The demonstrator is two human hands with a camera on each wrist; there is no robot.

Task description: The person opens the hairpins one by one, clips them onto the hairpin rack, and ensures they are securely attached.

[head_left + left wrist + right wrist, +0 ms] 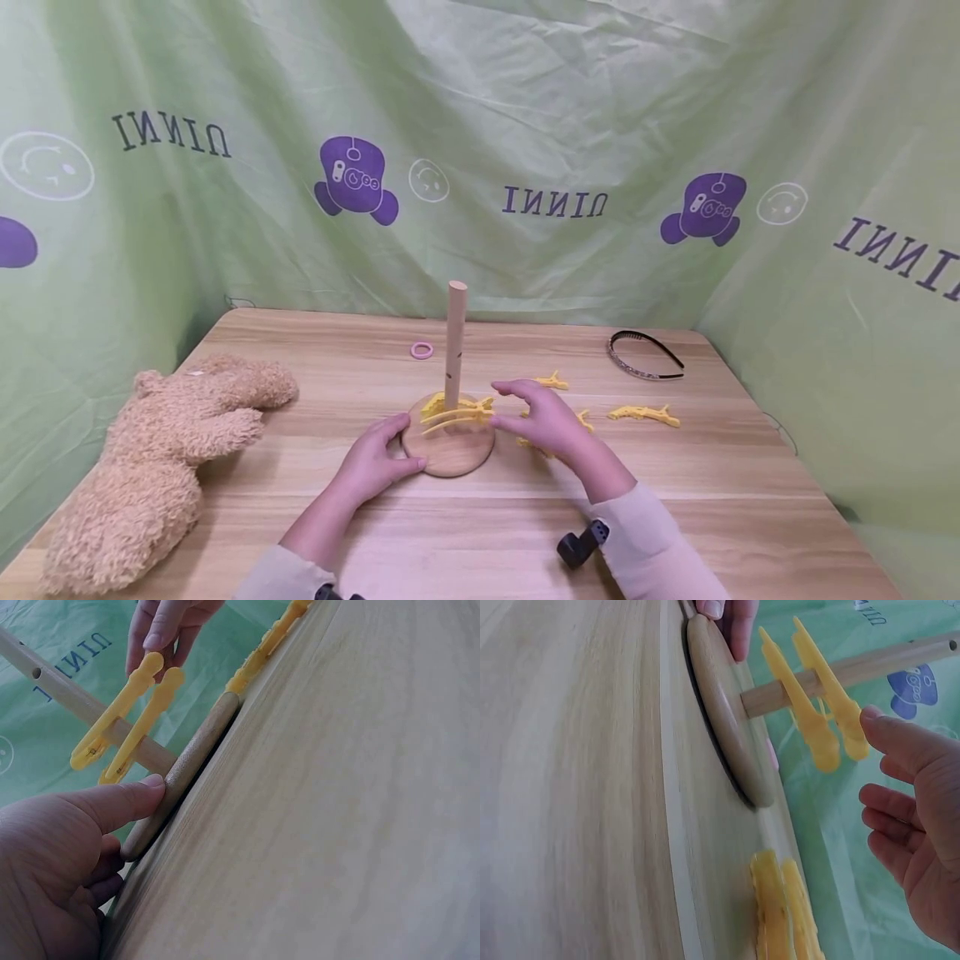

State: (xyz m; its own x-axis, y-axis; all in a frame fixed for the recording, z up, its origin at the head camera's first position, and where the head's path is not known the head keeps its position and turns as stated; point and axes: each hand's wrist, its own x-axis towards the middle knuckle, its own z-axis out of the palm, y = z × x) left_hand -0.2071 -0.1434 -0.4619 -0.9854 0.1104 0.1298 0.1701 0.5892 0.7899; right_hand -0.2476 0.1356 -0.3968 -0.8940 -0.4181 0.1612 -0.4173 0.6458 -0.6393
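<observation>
A wooden stand [453,457] has a round base and an upright post [456,333]. Two yellow alligator hair clips [799,701] are clamped around the post above the base, one over the other. My left hand [372,460] grips the base's left rim, thumb on the upper edge and fingers at the side. On the right of the post, my right hand [546,418] is spread, its thumb tip right at the wide end of the upper clip [120,706]. Its other fingers stand apart from the clips, loosely bent.
Several more yellow clips [645,415] lie on the table right of the stand, some partly behind my right hand. A pink ring [422,350] and a black headband [645,372] lie farther back. A plush bear [150,475] covers the left side. Green cloth surrounds the table.
</observation>
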